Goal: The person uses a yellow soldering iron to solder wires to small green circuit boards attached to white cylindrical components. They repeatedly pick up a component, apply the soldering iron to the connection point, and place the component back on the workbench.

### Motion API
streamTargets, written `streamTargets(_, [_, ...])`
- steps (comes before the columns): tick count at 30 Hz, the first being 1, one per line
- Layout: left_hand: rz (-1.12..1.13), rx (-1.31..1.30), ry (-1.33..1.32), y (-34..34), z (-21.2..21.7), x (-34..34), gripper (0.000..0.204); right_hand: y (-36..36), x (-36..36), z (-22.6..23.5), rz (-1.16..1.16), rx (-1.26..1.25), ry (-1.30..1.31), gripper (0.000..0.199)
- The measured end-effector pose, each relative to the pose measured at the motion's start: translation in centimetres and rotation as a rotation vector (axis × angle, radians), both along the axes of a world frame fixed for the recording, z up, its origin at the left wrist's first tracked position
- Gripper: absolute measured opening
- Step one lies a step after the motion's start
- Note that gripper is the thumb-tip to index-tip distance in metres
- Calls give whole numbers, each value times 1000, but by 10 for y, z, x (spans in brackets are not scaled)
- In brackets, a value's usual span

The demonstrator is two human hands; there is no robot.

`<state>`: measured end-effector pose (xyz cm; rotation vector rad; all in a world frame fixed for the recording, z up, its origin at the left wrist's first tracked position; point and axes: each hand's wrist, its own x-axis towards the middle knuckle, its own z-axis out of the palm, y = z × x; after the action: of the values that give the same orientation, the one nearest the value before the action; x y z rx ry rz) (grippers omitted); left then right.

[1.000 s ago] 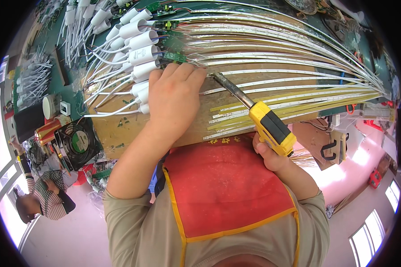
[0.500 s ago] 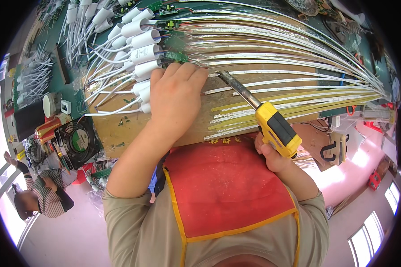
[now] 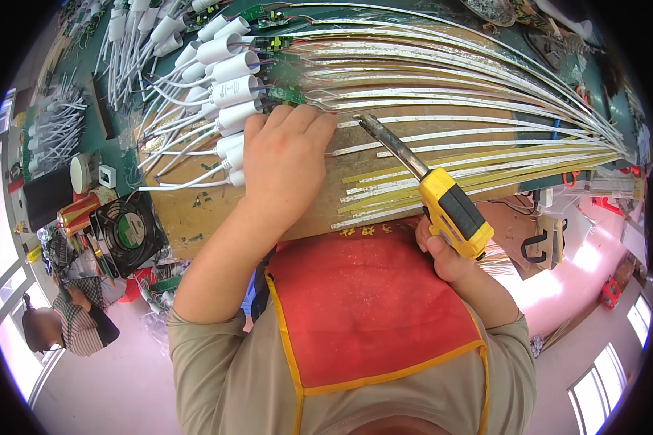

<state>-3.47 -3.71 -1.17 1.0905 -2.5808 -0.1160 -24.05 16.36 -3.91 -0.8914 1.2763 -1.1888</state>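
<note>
My right hand (image 3: 446, 254) grips a yellow and black soldering gun (image 3: 456, 210). Its dark metal barrel slants up and left, with the tip just above the left end of a white LED strip (image 3: 428, 120). My left hand (image 3: 286, 159) is bent over the work board beside a row of white plastic sleeves (image 3: 236, 90) with white cables. Its fingertips are curled down at the strip ends, and whatever they pinch is hidden under the hand. Right above the fingers lies a small green circuit board (image 3: 286, 95), with thin wires leading to the strips.
More strips fan across the brown board (image 3: 189, 217) and gather at the right. Loose sleeves with cables (image 3: 54, 130) lie on the far left. A black fan (image 3: 127, 233) stands at the board's left edge. Another person (image 3: 76, 322) is at the lower left.
The soldering gun has shifted slightly right and down, its tip moving a little. My left hand has stayed nearly still. The other person's raised hand has come down.
</note>
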Motion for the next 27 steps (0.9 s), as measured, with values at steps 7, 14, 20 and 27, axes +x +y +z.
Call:
streamTargets(7, [-3, -2, 3, 0, 1, 0, 21, 1, 1, 2, 3, 3, 13, 5])
streamTargets(14, [-2, 7, -5, 0, 1, 1, 21, 2, 1, 0, 14, 12, -33, 4])
streamTargets(20, [-6, 5, 2, 0, 1, 1, 21, 4, 2, 1, 0, 22, -55, 6])
streamTargets(27, [-12, -1, -6, -1, 0, 2, 21, 6, 1, -2, 15, 23, -50, 7])
